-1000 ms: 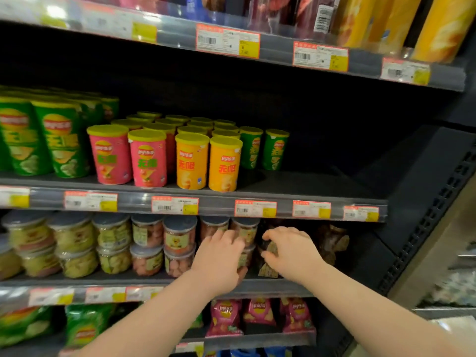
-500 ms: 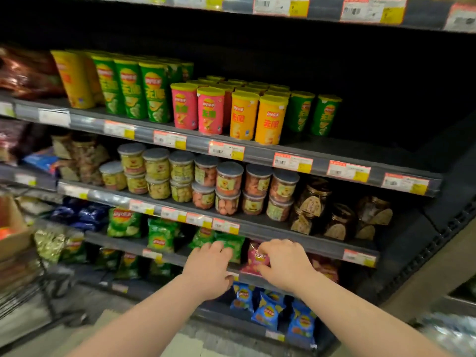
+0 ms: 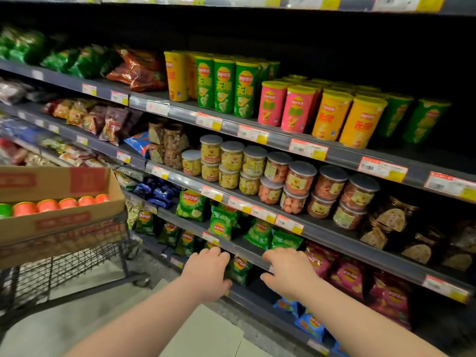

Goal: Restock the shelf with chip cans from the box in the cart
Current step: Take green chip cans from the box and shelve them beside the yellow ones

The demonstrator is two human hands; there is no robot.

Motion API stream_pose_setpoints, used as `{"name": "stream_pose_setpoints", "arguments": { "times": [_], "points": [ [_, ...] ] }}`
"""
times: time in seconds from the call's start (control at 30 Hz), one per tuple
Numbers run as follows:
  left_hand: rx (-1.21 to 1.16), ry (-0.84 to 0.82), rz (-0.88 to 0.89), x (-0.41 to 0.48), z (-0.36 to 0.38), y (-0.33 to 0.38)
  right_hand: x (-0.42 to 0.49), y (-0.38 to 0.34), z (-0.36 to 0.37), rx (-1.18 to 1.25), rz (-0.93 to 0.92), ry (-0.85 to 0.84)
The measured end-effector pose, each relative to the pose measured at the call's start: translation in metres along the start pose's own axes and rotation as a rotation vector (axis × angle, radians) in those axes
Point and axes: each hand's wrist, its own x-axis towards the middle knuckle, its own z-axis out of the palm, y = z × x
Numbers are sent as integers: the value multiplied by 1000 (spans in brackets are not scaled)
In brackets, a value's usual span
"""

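Box [image 3: 61, 224] in cart [image 3: 77, 256], left of shelf [image 3: 342, 153]; chip cans [image 3: 47, 205] in box, others on shelf.

The left hand [image 3: 208, 273] and right hand [image 3: 288, 271] have pulled back from the jars [image 3: 300, 180] they reached among a second ago. They have dropped two shelves and now hover, empty and loosely curled, before a lower rail [image 3: 247, 253]. The view has swung left, bringing the cart [image 3: 51, 276] and its box [image 3: 61, 224] of orange-lidded cans [image 3: 47, 205] fully into sight.
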Motion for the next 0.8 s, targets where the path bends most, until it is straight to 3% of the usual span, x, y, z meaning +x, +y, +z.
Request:
{"name": "stream_pose_setpoints", "arguments": {
  "times": [0.5,0.8],
  "points": [
    [-89,-24,-317,-57,15,-272,153,-255,-6,-35,-276,-66],
    [-196,-7,-478,-86,38,-348,203,-345,5,-108,-401,-147]
  ]
}}
